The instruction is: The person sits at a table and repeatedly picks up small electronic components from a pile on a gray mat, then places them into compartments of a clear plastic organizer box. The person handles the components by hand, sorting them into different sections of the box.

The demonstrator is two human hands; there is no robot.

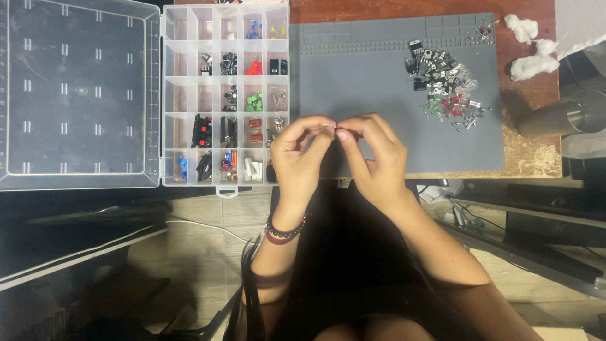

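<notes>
While the grey mat [366, 95] lies beneath, both hands [338, 151] pinch what seems a tiny component [328, 125].

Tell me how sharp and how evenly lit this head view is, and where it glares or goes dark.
Head view: the grey work mat and the compartment box are evenly lit and fairly sharp; soft glare streaks the open clear lid; the tiny part pinched between left hand and right hand is too small to resolve; the lower frame below the desk falls into deep shadow.

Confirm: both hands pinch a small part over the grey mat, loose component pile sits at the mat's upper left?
Not quite. The head view shows the component pile at the upper right of the grey mat. The left hand and right hand do pinch a small part over it.
</notes>
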